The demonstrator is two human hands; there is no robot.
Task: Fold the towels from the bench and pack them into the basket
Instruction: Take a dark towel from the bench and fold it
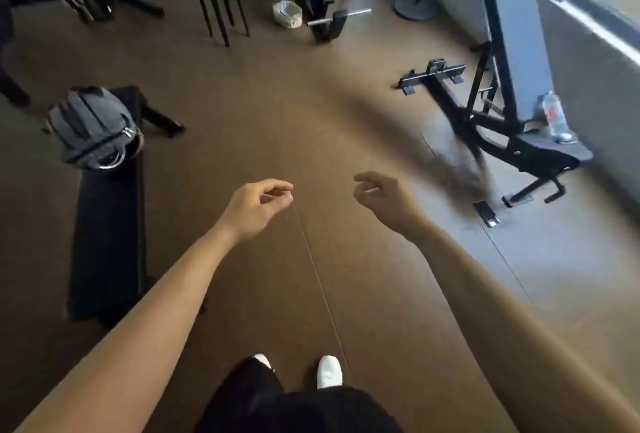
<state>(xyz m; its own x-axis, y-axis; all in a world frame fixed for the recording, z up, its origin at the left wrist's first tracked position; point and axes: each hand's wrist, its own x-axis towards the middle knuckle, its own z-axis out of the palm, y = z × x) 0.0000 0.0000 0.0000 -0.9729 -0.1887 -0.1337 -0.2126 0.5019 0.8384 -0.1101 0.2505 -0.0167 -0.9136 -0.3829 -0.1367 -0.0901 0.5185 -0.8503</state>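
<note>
both grips are empty. left grip (258,206) and right grip (379,195) hang over the floor (311,103) just right of the low black table (107,225), fingers loosely curled round nothing. no clear towel on that table, only a grey backpack (91,124) at its far end. there's a dark smeared blur (460,162) well right of the table, might be a towel, too blurry to say. a pale tub (286,13) sits well beyond the table's far end, maybe the basket, can't tell. risk imo: a towel loose on the floor picks up dirt, and with the basket that far off a fold could flop open while carried.
</note>
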